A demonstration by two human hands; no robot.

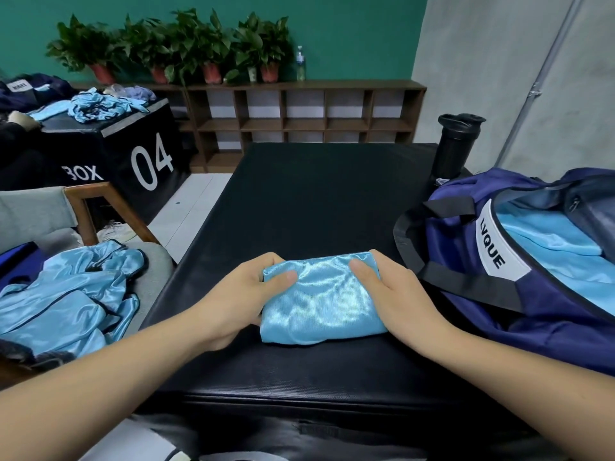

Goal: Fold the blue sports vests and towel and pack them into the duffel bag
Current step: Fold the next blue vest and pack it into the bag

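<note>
Both forearms reached forward from the bottom edge to a folded vest (pixel 319 301), which lay on the near half of a black mat (pixel 316 201). The left hand (pixel 239 294) grasped the vest's left end, thumb pressed on top and fingers curled round the far corner. The right hand (pixel 389 294) gripped the right end the same way, thumb on top and fingers wrapped over the far edge. The vest was a compact, shiny light-blue bundle, and its underside rested on the mat.

On the mat's right side sat a navy duffel bag (pixel 532 321), unzipped and just beside the right hand, with a white label reading LVQUE by the opening. Light-blue cloth (pixel 552 247) lay inside it; whether vest or towel could not be told. A black flask (pixel 456 144) stood upright at the mat's far right corner, behind the bag.

Left of the mat, a loose pile (pixel 66 301) of blue vests lay crumpled on a chair (pixel 86 207) with a wooden arm. Farther left and beyond the mat stood a black box (pixel 139 148) marked 04, with more blue clothes (pixel 100 104) heaped on its top. Beyond the mat's far end ran a low wooden shelf (pixel 306 118) carrying potted plants (pixel 173 44) and a water bottle (pixel 300 63).
</note>
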